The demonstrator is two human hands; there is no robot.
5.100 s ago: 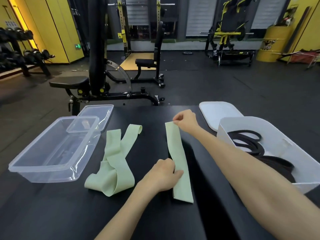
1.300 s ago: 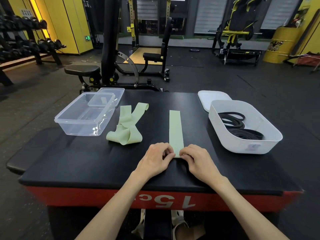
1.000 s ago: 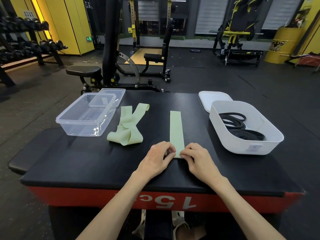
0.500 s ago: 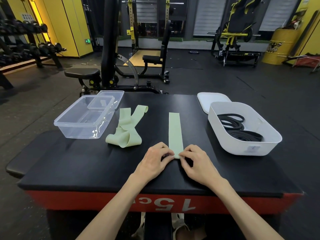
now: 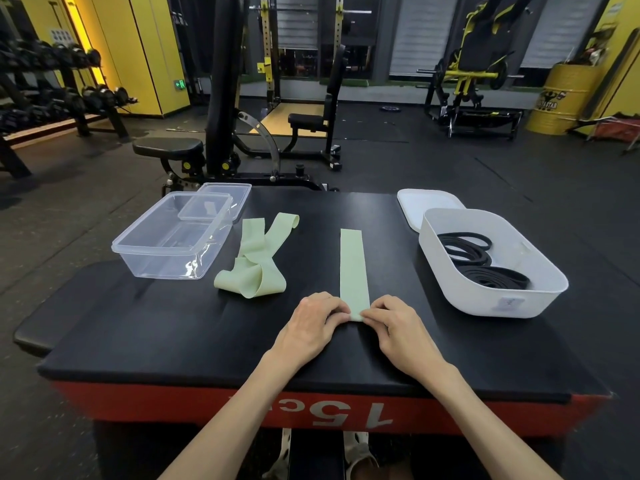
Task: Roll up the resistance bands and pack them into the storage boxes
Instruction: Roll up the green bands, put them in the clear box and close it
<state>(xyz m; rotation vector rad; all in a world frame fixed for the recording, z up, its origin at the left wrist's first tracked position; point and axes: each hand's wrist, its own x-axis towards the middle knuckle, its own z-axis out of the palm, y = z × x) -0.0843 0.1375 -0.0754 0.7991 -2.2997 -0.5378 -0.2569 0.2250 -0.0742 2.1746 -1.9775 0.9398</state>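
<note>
Left hand (image 5: pixel 311 329) and right hand (image 5: pixel 398 332) in a pinch on near end of green band (image 5: pixel 352 265).

The gym is dim, its brightest source a glowing yellow vertical light strip (image 5: pixel 83 39) at the top left; soft overhead light lays a dull sheen on the black padded platform top (image 5: pixel 156 323) and small white glints on the near wall of the clear plastic storage box (image 5: pixel 166 265). The left hand (image 5: pixel 311 327) and right hand (image 5: pixel 398 330) cast only faint, diffuse shadows near the surface's front edge, and the pale green flat rubber band (image 5: pixel 351 265) between them is sharp. Wide-angle distortion bows the frame's sides, and the far background looks slightly soft.
</note>
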